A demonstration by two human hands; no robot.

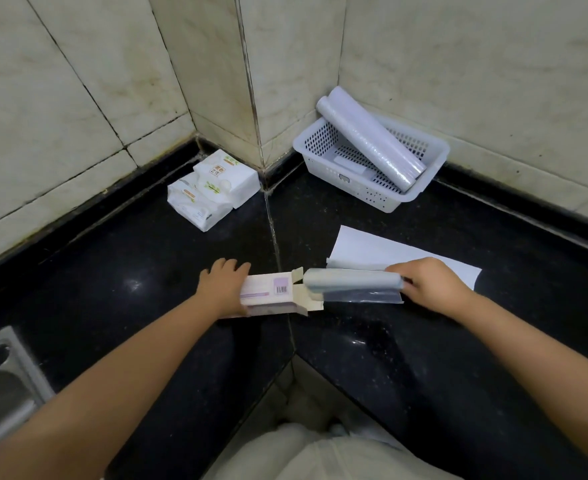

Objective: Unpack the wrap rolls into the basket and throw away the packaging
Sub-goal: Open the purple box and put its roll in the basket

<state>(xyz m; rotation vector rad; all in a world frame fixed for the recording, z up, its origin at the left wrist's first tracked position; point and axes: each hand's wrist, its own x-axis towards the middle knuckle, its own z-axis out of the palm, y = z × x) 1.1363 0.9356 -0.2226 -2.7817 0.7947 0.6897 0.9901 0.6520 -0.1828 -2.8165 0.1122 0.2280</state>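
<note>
My left hand point(224, 287) grips a long pale cardboard box point(268, 294) with a barcode, its right end flaps open. My right hand point(427, 284) holds the far end of a pale wrap roll point(351, 280) that sticks mostly out of the box's open end, with a loose strip of film hanging below it. Both sit low over the black counter. A white perforated basket point(323, 164) stands in the back right corner, with two wrap rolls point(372, 140) lying slanted in it, their upper ends over the rim.
A white sheet point(372, 247) lies flat on the counter behind my right hand. Two tissue packs point(213, 188) sit in the wall corner at the back left. A steel sink point(1, 386) is at the lower left. The counter's inner corner edge point(294, 355) runs just below the box.
</note>
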